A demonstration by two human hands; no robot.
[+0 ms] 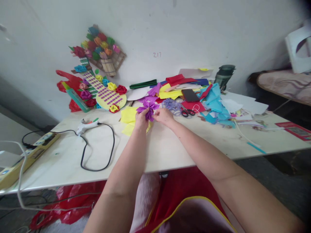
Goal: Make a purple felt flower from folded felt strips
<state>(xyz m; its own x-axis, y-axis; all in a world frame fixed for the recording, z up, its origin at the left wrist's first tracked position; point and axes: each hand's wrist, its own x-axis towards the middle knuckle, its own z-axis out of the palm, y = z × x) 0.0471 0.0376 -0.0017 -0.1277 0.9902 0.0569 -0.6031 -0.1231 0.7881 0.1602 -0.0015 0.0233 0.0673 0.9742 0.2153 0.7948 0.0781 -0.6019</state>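
Observation:
A purple paper flower (151, 106) with spread petals is held up over the table's middle. My left hand (143, 119) grips it from the left, thumb across the petals. At its right edge, my right hand (164, 116) is closed with fingertips pinched by a petal; whether they hold it is hard to make out. Beneath and to the left lie yellow paper sheets (127, 116). Just right of my right hand are a tangle of pale purple string (170, 106) and black-handled scissors (188, 113).
A white glue gun (87, 127) with a looped black cord lies left, near a power strip (31, 158). Paper-flower crafts (111, 97) lean on the wall. Coloured paper (170, 94), a phone (190, 95), blue crepe paper (216, 103) and a dark bottle (224, 77) fill the back right.

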